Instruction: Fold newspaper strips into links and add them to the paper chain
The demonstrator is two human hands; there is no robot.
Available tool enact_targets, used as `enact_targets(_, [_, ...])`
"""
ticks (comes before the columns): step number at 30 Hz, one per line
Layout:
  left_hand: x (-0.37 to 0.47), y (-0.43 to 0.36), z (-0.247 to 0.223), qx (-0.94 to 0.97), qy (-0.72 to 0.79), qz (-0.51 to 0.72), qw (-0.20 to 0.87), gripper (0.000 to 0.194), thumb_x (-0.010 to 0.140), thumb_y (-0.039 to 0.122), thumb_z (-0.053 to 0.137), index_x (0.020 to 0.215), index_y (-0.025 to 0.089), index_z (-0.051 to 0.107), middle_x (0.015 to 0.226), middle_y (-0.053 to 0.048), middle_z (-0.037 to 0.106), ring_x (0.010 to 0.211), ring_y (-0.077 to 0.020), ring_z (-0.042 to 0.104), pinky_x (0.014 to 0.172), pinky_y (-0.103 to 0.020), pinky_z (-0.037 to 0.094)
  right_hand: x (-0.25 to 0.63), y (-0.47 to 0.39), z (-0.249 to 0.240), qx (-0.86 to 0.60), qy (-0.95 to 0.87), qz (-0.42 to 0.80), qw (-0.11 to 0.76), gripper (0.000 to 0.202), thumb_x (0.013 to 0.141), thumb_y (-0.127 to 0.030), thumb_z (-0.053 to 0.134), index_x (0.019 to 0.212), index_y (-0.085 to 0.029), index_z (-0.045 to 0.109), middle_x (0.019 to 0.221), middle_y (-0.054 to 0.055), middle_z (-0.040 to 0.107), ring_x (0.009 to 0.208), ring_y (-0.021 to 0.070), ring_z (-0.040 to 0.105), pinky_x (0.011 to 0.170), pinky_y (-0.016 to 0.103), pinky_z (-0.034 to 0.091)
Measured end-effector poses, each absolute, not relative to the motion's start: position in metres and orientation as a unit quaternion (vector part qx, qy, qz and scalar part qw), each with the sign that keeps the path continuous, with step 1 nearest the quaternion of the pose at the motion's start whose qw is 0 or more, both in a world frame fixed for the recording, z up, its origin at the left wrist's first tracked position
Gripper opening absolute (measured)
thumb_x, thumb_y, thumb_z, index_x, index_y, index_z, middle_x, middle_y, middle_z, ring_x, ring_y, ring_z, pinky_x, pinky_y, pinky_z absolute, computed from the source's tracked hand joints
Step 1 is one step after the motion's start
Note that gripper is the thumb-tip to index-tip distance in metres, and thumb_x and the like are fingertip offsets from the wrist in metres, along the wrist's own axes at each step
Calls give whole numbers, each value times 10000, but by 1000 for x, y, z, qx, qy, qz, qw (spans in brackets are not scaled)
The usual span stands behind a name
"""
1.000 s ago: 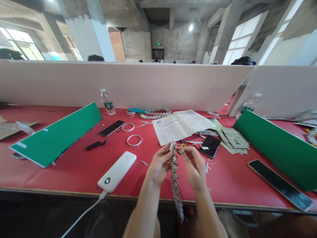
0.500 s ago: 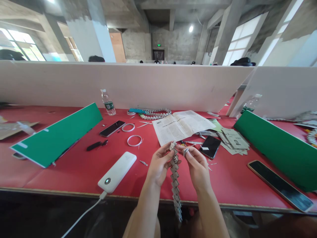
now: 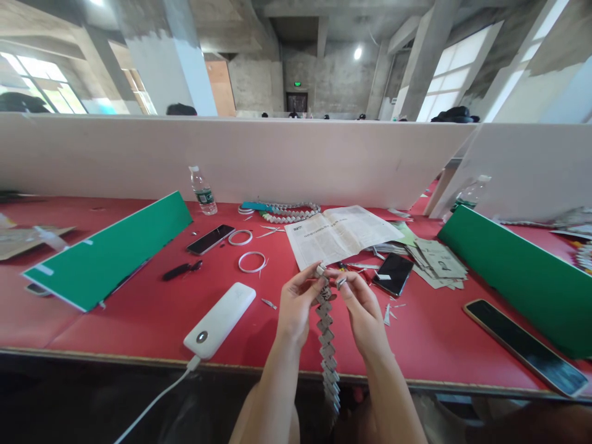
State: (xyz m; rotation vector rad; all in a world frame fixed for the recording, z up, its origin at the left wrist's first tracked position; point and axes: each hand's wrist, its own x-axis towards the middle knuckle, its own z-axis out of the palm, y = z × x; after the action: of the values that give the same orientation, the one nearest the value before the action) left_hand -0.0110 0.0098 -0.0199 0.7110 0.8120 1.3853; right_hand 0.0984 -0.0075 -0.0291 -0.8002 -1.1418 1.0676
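A zigzag chain of folded paper (image 3: pixel 326 345) hangs down past the table's front edge. Its upper end is pinched in the closed fingers of my left hand (image 3: pixel 295 303). Close beside it, my right hand (image 3: pixel 364 306) is closed on a small folded paper strip (image 3: pixel 341 282), held between thumb and fingers near the chain's top. Beyond my hands lies an open sheet of newspaper (image 3: pixel 340 234). Fingers partly hide the chain's top, and I cannot tell whether the strip touches it.
A white power bank (image 3: pixel 219 320) with a cable lies left, near a black phone (image 3: pixel 211 239) and white rings (image 3: pixel 252 262). Right are another phone (image 3: pixel 393 274), printed paper pieces (image 3: pixel 437 262) and a large phone (image 3: pixel 525 345). Green boards (image 3: pixel 111 256) flank both sides; a bottle (image 3: pixel 202 192) stands behind.
My right hand has moved slightly left with the paper strip, closer to the chain's top. A paper scrap on the table at its right is now more exposed. My left hand has barely shifted.
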Motion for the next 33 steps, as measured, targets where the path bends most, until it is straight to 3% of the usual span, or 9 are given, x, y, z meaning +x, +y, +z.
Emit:
enact_targets(6, [-4, 10, -21, 331, 373, 615, 611, 376, 593, 203, 775, 964, 181, 719, 838, -45, 719, 714, -138, 626, 627, -216, 501, 102, -7, -32, -405, -544, 365, 638, 91, 885, -285, 490, 908, -236, 563, 1104, 60, 616, 1185, 219, 474, 1000, 406, 354])
enact_targets(9, [-3, 10, -22, 338, 373, 618, 604, 374, 600, 206, 771, 970, 191, 719, 868, -45, 722, 745, -142, 628, 657, -221, 504, 103, -7, -32, -401, -539, 379, 637, 93, 889, -280, 483, 911, -236, 562, 1121, 54, 609, 1225, 212, 437, 1012, 396, 343])
enact_targets(13, [-6, 10, -21, 328, 370, 612, 617, 360, 594, 187, 775, 950, 190, 721, 831, -30, 714, 724, -126, 619, 646, -215, 513, 101, -8, -28, -385, -511, 409, 650, 121, 897, -293, 462, 918, -227, 561, 1029, 48, 635, 1075, 199, 550, 937, 362, 409])
enact_targets(19, [-9, 8, -16, 294, 352, 582, 671, 406, 576, 195, 788, 973, 180, 707, 702, 3, 660, 538, -87, 555, 512, -225, 504, 97, -7, -32, -505, -502, 257, 654, 123, 859, -293, 526, 897, -199, 595, 883, 46, 620, 847, 187, 577, 775, 322, 451])
enact_targets(33, [-7, 8, -18, 315, 350, 579, 665, 412, 599, 212, 777, 1002, 170, 698, 834, -42, 679, 640, -99, 586, 564, -208, 525, 98, -5, -35, -520, -527, 237, 629, 115, 843, -254, 531, 845, -189, 625, 828, 34, 641, 771, 168, 586, 688, 282, 468])
